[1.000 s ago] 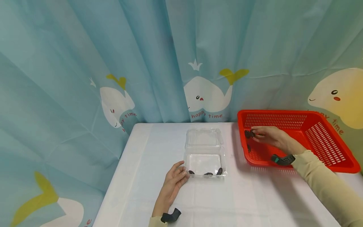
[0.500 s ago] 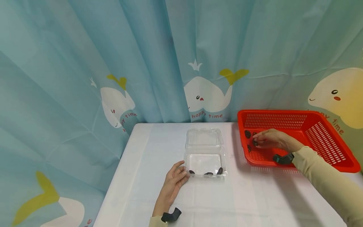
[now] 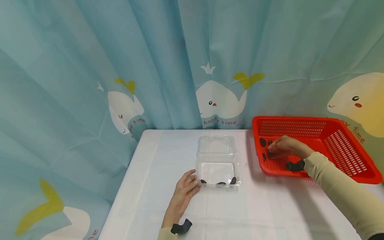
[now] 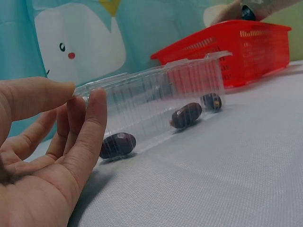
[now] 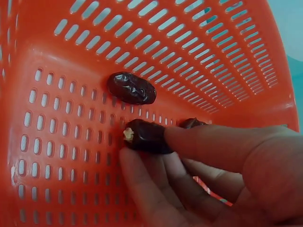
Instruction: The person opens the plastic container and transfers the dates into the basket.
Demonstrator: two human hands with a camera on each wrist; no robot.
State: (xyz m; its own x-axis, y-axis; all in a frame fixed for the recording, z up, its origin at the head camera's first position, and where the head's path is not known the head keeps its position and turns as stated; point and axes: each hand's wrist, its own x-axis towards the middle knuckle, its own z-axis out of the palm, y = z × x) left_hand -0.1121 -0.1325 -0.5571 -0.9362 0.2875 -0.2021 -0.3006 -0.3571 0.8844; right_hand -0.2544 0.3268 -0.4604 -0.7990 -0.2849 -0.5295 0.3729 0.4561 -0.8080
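Note:
In the right wrist view my right hand pinches a dark, glossy date between thumb and fingers, low inside the red basket. One more date lies by the basket wall, and another is partly hidden behind the thumb. A clear plastic clamshell box lies open on the table, its lid folded back. Along its front side rest three dates, seen in the left wrist view as a near date, a middle date and a far date. My left hand pinches the box's front left corner.
The slotted basket stands on the right of the white-covered table, a short gap from the box. Behind the table hangs a blue curtain with whale prints. Each wrist wears a black band.
My right hand has shifted slightly toward the near side within the basket, drawing a date away from the dates at the far left. The left hand and the box stay put.

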